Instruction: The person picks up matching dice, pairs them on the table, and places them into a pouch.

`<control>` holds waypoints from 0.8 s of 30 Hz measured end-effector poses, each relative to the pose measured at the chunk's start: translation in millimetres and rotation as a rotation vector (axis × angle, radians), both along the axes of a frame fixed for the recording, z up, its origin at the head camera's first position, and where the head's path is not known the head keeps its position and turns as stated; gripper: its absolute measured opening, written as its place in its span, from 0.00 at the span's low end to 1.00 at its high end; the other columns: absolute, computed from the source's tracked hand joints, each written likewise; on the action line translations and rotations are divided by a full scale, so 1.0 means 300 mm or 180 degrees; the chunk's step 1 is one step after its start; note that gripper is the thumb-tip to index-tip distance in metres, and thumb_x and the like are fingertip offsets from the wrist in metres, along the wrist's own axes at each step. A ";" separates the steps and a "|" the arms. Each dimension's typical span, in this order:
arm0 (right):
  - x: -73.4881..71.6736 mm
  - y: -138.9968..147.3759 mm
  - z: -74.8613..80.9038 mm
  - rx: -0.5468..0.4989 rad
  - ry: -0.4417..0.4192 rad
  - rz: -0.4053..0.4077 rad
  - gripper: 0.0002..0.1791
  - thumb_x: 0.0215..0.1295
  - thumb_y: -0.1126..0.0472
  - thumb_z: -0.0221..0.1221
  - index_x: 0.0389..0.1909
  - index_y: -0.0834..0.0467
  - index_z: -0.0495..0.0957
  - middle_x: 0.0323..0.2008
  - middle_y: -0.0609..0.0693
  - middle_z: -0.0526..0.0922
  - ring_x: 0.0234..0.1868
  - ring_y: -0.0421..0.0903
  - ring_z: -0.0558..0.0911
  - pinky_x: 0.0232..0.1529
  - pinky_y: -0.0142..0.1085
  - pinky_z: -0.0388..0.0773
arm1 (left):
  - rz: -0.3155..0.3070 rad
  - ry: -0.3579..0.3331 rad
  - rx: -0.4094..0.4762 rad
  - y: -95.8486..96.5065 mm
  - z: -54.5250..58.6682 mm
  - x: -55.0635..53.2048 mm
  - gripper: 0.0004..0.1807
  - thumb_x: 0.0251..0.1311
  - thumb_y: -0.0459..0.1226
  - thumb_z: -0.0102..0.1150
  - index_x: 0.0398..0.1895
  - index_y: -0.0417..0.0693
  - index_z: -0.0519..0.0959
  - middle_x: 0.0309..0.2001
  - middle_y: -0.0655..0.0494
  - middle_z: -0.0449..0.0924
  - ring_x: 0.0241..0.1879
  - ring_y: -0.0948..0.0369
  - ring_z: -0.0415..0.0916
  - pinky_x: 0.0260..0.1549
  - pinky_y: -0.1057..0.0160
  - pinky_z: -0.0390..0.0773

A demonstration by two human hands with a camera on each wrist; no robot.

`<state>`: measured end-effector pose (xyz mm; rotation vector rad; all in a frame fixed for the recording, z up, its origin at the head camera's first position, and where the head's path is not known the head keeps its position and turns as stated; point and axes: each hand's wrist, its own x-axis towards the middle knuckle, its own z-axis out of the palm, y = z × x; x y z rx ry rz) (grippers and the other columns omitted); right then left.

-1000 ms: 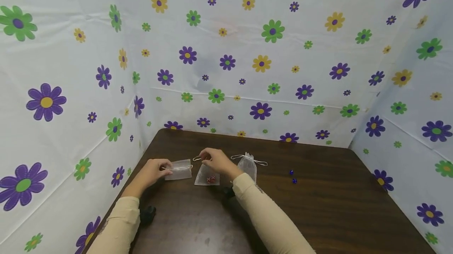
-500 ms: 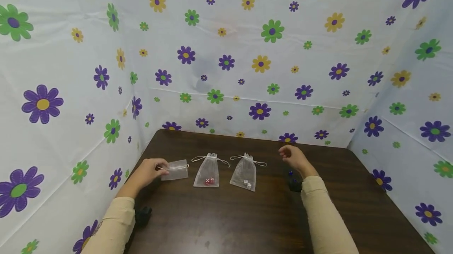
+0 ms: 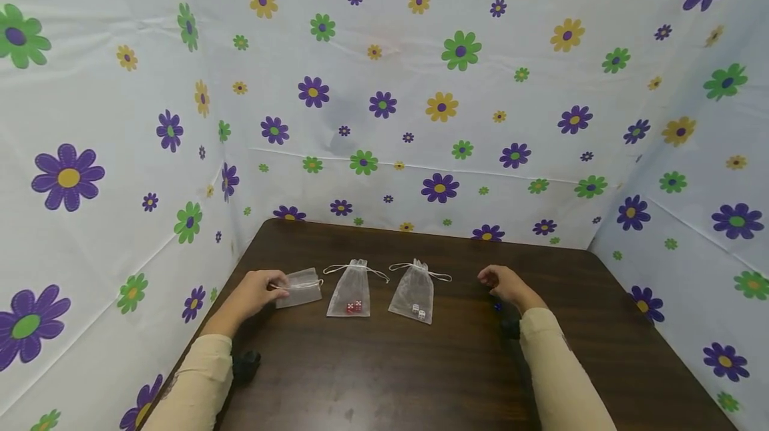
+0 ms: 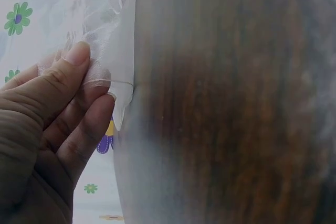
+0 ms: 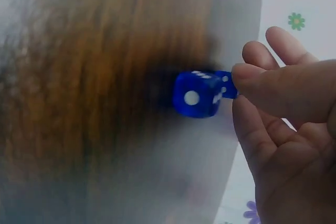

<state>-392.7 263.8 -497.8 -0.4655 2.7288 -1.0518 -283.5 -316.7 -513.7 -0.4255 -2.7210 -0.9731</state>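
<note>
My left hand [image 3: 257,292] pinches a small sheer white drawstring bag [image 3: 302,287] lying flat at the table's left; thumb and fingers grip the bag [image 4: 100,35] in the left wrist view. My right hand [image 3: 507,285] is low over the table at the right, beside two blue dice. One blue die [image 5: 197,95] stands apart from my fingers. The other blue die [image 5: 227,84] sits at my thumb and finger tips, partly hidden by the thumb; whether it is pinched is unclear. From the head view, one die [image 3: 497,307] shows, the other is hidden.
Between my hands lie two tied sheer bags: one bag [image 3: 356,281] with red dice [image 3: 354,307], the other bag [image 3: 418,284] with white dice [image 3: 418,311]. The dark wooden table [image 3: 384,364] is bordered by flowered white sheets [image 3: 360,117] behind and at both sides.
My right hand has left the red-dice bag, passed over the white-dice bag and come down at the blue dice. My left hand has kept its pinch on the leftmost bag.
</note>
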 end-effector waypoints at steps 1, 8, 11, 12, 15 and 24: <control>-0.001 0.001 -0.003 -0.0004 -0.0010 -0.0025 0.23 0.54 0.90 0.51 0.49 0.71 0.76 0.45 0.65 0.79 0.49 0.60 0.77 0.50 0.50 0.79 | -0.0001 -0.0006 0.0003 0.002 0.000 0.001 0.06 0.56 0.32 0.73 0.33 0.48 0.84 0.31 0.58 0.85 0.31 0.63 0.80 0.32 0.62 0.80; 0.000 -0.018 -0.016 -0.0137 -0.0009 -0.0010 0.22 0.55 0.90 0.50 0.48 0.72 0.76 0.42 0.63 0.79 0.46 0.57 0.77 0.46 0.44 0.79 | 0.0009 -0.0052 -0.0042 0.009 0.013 0.005 0.05 0.57 0.33 0.72 0.34 0.48 0.84 0.32 0.58 0.85 0.32 0.62 0.79 0.33 0.61 0.79; -0.002 -0.051 -0.012 -0.0222 0.0046 0.0076 0.20 0.57 0.88 0.52 0.49 0.72 0.76 0.43 0.65 0.79 0.46 0.58 0.78 0.46 0.43 0.80 | 0.0015 -0.0075 -0.0057 0.011 0.013 0.006 0.05 0.57 0.33 0.72 0.34 0.48 0.84 0.32 0.58 0.85 0.32 0.62 0.79 0.32 0.60 0.79; -0.003 -0.063 -0.011 -0.0249 0.0063 0.0118 0.20 0.58 0.88 0.53 0.49 0.72 0.76 0.43 0.65 0.79 0.46 0.59 0.78 0.46 0.43 0.79 | 0.0026 -0.0084 -0.0055 0.012 0.012 0.006 0.05 0.57 0.33 0.72 0.34 0.48 0.84 0.32 0.57 0.85 0.32 0.62 0.79 0.32 0.60 0.79; -0.006 -0.096 -0.013 -0.0264 0.0101 0.0208 0.19 0.58 0.87 0.54 0.49 0.72 0.76 0.42 0.65 0.79 0.45 0.59 0.78 0.45 0.41 0.79 | 0.0028 -0.0102 -0.0063 0.012 0.007 0.007 0.05 0.57 0.33 0.72 0.34 0.48 0.84 0.32 0.58 0.85 0.32 0.62 0.79 0.32 0.61 0.79; -0.018 -0.135 -0.037 -0.0156 0.0097 0.0298 0.18 0.56 0.87 0.56 0.46 0.70 0.77 0.40 0.61 0.80 0.43 0.55 0.79 0.42 0.39 0.77 | 0.0029 -0.0088 -0.0078 0.009 0.001 0.006 0.05 0.57 0.33 0.73 0.34 0.48 0.84 0.31 0.58 0.85 0.31 0.63 0.78 0.31 0.61 0.78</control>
